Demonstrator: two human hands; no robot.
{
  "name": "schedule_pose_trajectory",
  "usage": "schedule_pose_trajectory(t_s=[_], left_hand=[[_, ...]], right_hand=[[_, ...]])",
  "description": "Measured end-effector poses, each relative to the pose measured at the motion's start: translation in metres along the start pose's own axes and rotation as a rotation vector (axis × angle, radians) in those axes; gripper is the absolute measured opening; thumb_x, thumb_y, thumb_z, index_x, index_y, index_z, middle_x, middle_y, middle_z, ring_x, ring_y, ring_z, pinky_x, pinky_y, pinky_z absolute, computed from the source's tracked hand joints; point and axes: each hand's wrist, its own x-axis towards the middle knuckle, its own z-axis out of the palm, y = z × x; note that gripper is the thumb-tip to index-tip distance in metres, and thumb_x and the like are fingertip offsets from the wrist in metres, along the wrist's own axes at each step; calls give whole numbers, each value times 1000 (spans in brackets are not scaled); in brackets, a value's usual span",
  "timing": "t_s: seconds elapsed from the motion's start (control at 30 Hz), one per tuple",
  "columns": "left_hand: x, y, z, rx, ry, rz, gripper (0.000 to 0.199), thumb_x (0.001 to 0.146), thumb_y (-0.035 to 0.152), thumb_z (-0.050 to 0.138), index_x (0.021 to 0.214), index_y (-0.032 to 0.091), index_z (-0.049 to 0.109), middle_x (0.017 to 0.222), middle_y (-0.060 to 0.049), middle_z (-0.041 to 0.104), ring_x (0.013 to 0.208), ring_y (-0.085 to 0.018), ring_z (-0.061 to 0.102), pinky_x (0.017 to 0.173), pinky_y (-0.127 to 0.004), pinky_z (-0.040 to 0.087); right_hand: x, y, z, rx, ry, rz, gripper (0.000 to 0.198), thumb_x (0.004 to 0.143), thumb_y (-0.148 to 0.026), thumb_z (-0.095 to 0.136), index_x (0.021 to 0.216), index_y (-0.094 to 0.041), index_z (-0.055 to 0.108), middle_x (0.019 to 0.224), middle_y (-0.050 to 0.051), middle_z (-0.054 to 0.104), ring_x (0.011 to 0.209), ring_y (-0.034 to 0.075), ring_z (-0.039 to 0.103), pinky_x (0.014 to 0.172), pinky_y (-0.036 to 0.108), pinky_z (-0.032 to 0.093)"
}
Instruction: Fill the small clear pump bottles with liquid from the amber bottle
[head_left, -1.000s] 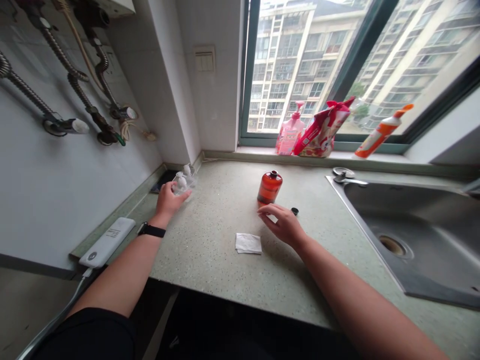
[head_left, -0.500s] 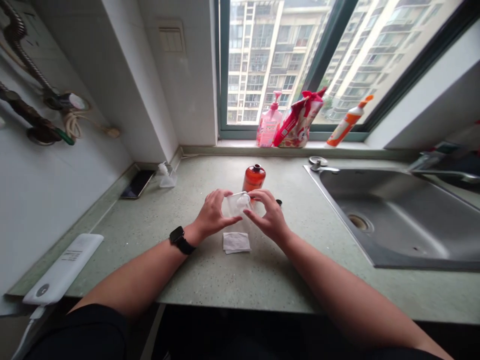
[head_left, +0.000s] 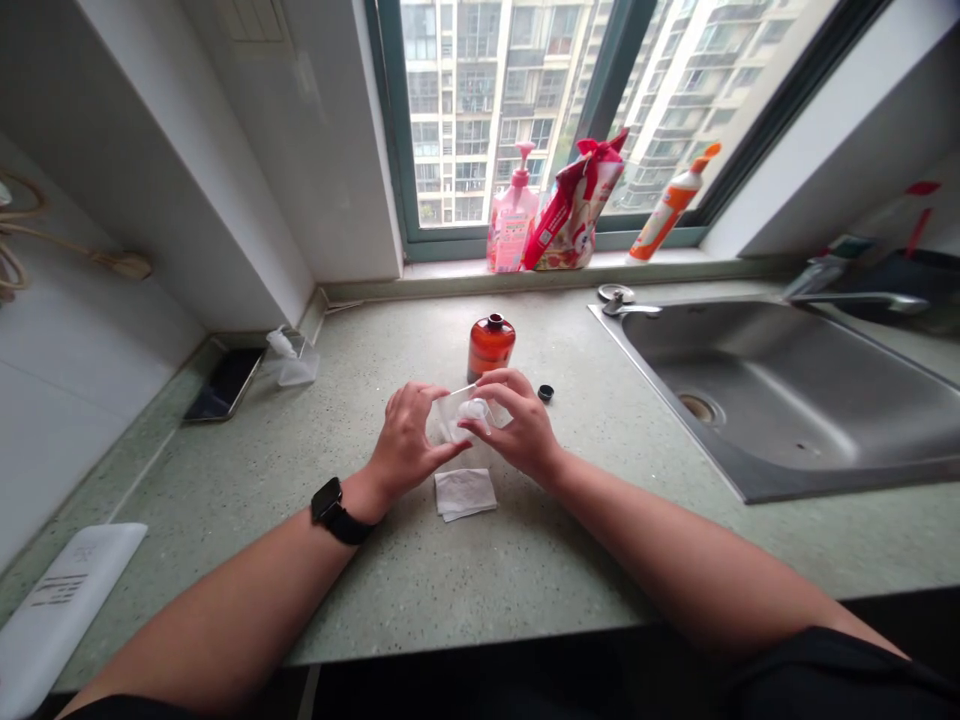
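Observation:
Above the counter my two hands hold a small clear plastic pump bottle (head_left: 449,413) with a white pump head, tilted so that its top points towards me. My left hand (head_left: 405,440) grips its left side between thumb and fingers. Thumb and fingers of my right hand (head_left: 523,425) are closed about the right side, by the white pump head. Just behind them an amber bottle (head_left: 491,345) stands upright with its neck uncapped. Its likely cap, a small black one (head_left: 546,393), lies to the right. A folded white tissue (head_left: 465,494) lies below my hands.
To the right is a steel sink (head_left: 780,400) with a tap. A phone (head_left: 225,383) and a second clear pump bottle (head_left: 296,362) are at the left. A white power strip (head_left: 67,600) lies front left. Pink pump bottle (head_left: 513,225), red bag (head_left: 574,215) and orange-white bottle (head_left: 667,212) line the sill.
My view has shifted, moving the scene leftwards. The clear pump bottle has turned a little in my hands, and my right fingers have moved further over its pump head.

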Motion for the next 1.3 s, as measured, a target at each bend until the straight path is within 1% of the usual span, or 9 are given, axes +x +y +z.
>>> schedule_pose_trajectory(t_s=[0.2,0.3,0.4,0.47,0.6,0.8,1.0,1.2,1.3], left_hand=[[3,-3,0,-11,-9,-2,62,87,47,89,137,25,60,125,-10,66,119,-33,64,106,-51,52],[4,-4,-1,-9,-8,6,63,87,45,90,138,25,60,125,-10,66,120,-33,64,107,-50,52],[4,-4,-3,-4,-5,-4,62,87,45,89,138,26,60,126,-10,66,120,-33,64,106,-50,53],[3,-4,-4,-4,2,-12,63,87,47,89,139,26,60,126,-10,66,121,-33,64,104,-49,53],[2,-5,-6,-3,14,-17,64,87,48,89,139,24,60,125,-11,66,120,-33,64,105,-51,53],[3,-4,-2,-14,3,-19,61,89,51,87,138,26,60,123,-10,66,119,-33,64,106,-52,52],[2,-6,-1,-25,0,-10,65,87,51,89,139,25,61,122,-11,66,119,-33,64,107,-52,52],[1,-7,-3,-33,12,-40,64,87,51,89,139,26,61,122,-10,65,118,-33,64,106,-51,53],[1,-5,-2,-28,13,-46,64,87,52,89,140,27,62,122,-10,65,119,-33,64,106,-52,53]], right_hand=[[3,1,-1,-34,-21,-113,17,96,-36,80,113,-31,79,116,9,75,113,30,69,103,55,59],[2,2,0,-17,-44,-115,20,99,-35,76,118,-31,78,119,9,75,115,29,69,103,54,59],[1,4,-1,12,-35,-70,28,100,-36,75,127,-30,74,123,10,73,118,29,69,104,53,60],[1,6,-2,34,-23,-25,28,98,-37,77,125,-29,73,122,11,72,119,30,69,105,53,60],[3,7,-4,84,-21,-8,15,99,-38,76,109,-27,75,120,10,71,117,28,70,105,52,60],[3,6,2,162,-130,18,33,94,-48,82,120,-28,77,133,12,68,129,31,67,113,55,57],[6,10,6,177,-64,51,40,93,-51,81,124,-27,73,128,12,69,126,30,68,111,53,58],[6,13,-6,117,-59,40,23,97,-48,78,107,-27,75,124,11,71,121,30,69,109,55,58],[5,9,-5,138,-108,14,23,98,-44,76,115,-28,77,128,11,70,125,30,68,111,56,57]])
